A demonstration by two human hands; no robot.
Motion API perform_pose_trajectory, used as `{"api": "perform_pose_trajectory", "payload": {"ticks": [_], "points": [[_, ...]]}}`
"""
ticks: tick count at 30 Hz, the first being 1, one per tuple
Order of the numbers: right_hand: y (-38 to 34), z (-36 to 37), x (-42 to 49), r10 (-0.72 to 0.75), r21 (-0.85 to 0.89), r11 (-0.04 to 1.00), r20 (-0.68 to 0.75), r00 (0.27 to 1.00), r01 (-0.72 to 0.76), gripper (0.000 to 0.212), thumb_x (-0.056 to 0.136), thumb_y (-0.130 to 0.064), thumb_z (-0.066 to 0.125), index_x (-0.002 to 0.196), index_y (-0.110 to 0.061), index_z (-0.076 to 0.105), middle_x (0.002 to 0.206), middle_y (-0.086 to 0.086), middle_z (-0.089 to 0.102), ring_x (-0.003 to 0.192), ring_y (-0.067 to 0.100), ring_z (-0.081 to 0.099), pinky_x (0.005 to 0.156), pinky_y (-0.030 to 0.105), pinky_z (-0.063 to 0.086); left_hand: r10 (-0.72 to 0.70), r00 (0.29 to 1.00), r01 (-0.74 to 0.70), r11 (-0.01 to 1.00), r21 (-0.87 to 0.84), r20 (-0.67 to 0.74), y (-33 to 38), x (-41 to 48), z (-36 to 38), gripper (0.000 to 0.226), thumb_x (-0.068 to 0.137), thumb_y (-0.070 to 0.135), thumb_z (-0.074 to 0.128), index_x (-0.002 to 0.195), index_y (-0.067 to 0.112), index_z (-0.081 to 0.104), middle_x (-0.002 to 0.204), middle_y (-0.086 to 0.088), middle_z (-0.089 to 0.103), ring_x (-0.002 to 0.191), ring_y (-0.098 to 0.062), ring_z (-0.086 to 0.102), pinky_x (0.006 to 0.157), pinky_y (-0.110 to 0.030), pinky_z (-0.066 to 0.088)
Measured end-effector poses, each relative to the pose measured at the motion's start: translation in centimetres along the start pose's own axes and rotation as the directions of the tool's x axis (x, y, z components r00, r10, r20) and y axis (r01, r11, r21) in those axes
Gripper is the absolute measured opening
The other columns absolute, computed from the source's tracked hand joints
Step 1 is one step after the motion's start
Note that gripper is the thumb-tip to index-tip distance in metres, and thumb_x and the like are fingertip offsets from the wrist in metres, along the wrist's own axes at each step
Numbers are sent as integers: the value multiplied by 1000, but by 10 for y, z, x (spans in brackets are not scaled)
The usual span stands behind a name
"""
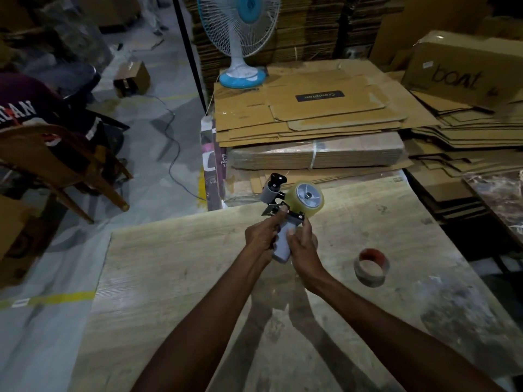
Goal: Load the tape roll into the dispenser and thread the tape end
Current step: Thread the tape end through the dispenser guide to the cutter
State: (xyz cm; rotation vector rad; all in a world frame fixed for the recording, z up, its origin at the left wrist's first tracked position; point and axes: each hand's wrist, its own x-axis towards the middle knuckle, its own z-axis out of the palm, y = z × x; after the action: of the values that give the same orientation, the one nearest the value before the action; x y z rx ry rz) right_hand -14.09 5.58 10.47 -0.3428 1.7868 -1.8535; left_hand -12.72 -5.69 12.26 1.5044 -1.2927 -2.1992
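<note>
A grey and black tape dispenser [276, 193] is held upright above the wooden table [169, 278]. A yellowish clear tape roll [307, 197] sits on its hub at the upper right. My left hand [261, 236] grips the grey handle from the left, with a finger up near the metal blade plate. On the right side of that handle my right hand [301, 247] closes around it, thumb on the grip. The loose tape end cannot be made out.
An empty tape core [371, 266] with a red inner edge lies on the table to the right. Stacks of flattened cartons [311, 114] and a blue-white fan [240, 38] stand behind. At the left are a wooden chair [56, 165] and a seated person [34, 108].
</note>
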Motion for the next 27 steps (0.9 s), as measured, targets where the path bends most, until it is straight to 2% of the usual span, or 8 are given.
{"api": "perform_pose_trajectory", "payload": {"ticks": [3, 5, 7, 10, 15, 19, 24, 27], "points": [[1, -7, 0, -1, -24, 1000, 58, 998, 2, 55, 107, -13, 44, 157, -14, 20, 134, -8, 54, 100, -15, 63, 77, 10, 52, 24, 1000, -24, 1000, 14, 6, -2, 3, -3, 43, 60, 38, 98, 62, 8, 67, 55, -6, 62, 37, -10, 47, 40, -16, 41], [5, -10, 3, 14, -72, 997, 76, 997, -8, 59, 107, -16, 45, 159, -18, 16, 150, 4, 46, 116, -2, 59, 87, 14, 52, 17, 998, -18, 1000, 14, 64, -3, 6, -3, 48, 52, 37, 102, 72, 2, 77, 80, -16, 75, 58, -20, 66, 66, -29, 61], [5, -12, 5, 20, -117, 993, 106, 994, -7, 63, 107, -20, 47, 160, -23, 13, 158, 6, 38, 131, 12, 52, 101, 23, 48, 31, 994, -27, 999, -38, 100, -5, 9, 0, 59, 44, 32, 105, 87, -1, 81, 102, -23, 76, 85, -32, 75, 91, -46, 60], [0, -20, 9, 21, -224, 974, 211, 977, 27, 63, 106, -27, 51, 159, -28, 18, 143, -3, 51, 119, 3, 57, 94, 23, 52, 89, 994, -90, 996, 21, 61, -5, 13, -1, 55, 41, 38, 103, 80, 5, 82, 92, -19, 78, 80, -30, 75, 82, -45, 60], [-11, -52, 23, -307, -584, 776, -21, 951, 238, 24, 100, -26, 61, 122, -18, 67, 106, 1, 68, 88, 11, 65, 72, 22, 53, 305, 952, -293, 916, 274, -1, 1, 5, -26, 46, 51, 53, 97, 75, 16, 82, 77, -1, 79, 77, -16, 76, 66, -27, 57], [-37, -68, 38, -543, -712, 577, 32, 839, 400, 9, 91, -22, 74, 84, -17, 70, 81, -4, 66, 69, 8, 58, 63, 26, 48, 454, 886, -451, 804, 388, 92, 0, -6, -44, 21, 65, 31, 96, 75, 21, 80, 70, 9, 77, 65, 3, 68, 59, -15, 51], [-58, -61, 51, -545, -813, 293, 291, 786, 504, 15, 80, -24, 82, 92, -16, 76, 81, 3, 68, 75, 22, 59, 66, 29, 43, 501, 850, -518, 737, 435, 164, -4, -13, -47, 21, 66, 25, 96, 67, 21, 76, 59, 14, 71, 58, 7, 62, 57, -10, 46], [-60, -51, 51, -489, -824, 250, 345, 801, 508, 24, 78, -29, 84, 99, -20, 78, 81, 4, 66, 80, 25, 59, 66, 30, 44, 512, 834, -546, 711, 442, 207, 0, -20, -45, 29, 67, 21, 96, 60, 29, 69, 50, 19, 64, 52, 11, 58, 53, -7, 42]]}}
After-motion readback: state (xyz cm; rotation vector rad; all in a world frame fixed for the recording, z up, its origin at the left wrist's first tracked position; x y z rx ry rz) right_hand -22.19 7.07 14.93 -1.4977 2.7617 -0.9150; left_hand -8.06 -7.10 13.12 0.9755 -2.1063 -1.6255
